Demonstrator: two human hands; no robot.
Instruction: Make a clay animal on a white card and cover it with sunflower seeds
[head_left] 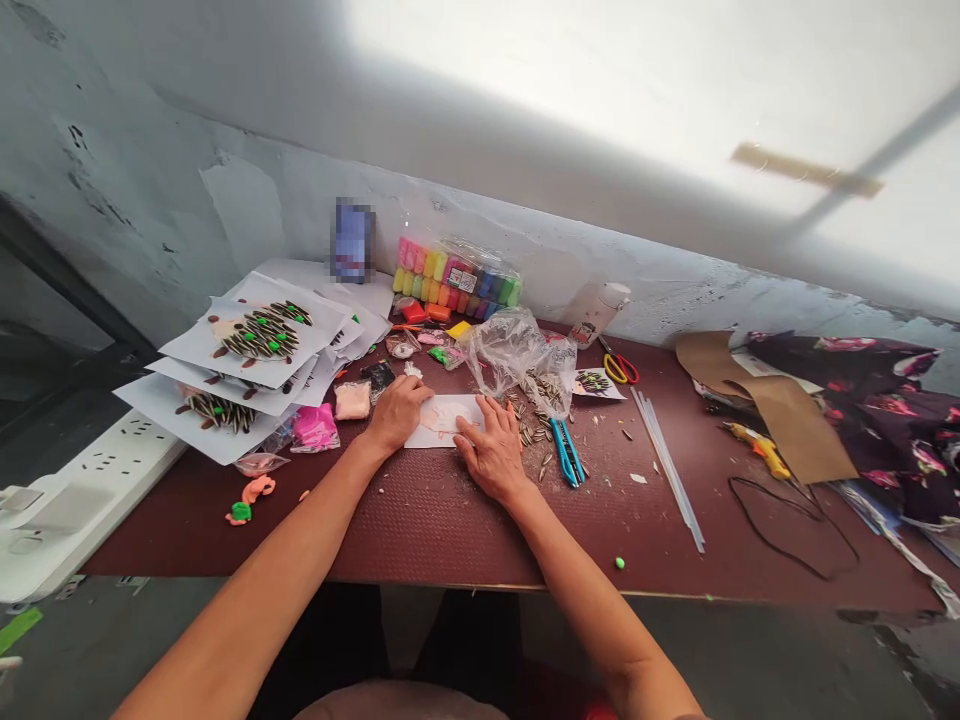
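Observation:
A small white card point(420, 437) lies on the table, bearing a flattened patch of pale peach modelling clay point(444, 413). My left hand point(397, 413) is closed at the card's left edge, steadying it. On the card's right side rests my right hand point(493, 447), fingers apart, thumb and fingertips touching the clay; nothing is gripped in it. A packet of pale pink clay point(352, 401) sits left of my left hand. Striped sunflower seeds point(531, 428) lie loose beyond my right hand, beside a blue utility knife point(568, 452).
Stacked pictures of seed-covered hedgehogs point(262, 335) stand left, near a white power strip point(124, 455). Behind are a multicoloured clay pack point(457, 280) and plastic bag point(506, 350). Scissors point(619, 368), glue sticks point(667, 465) and a yellow glue gun point(761, 450) with a trailing cord lie right.

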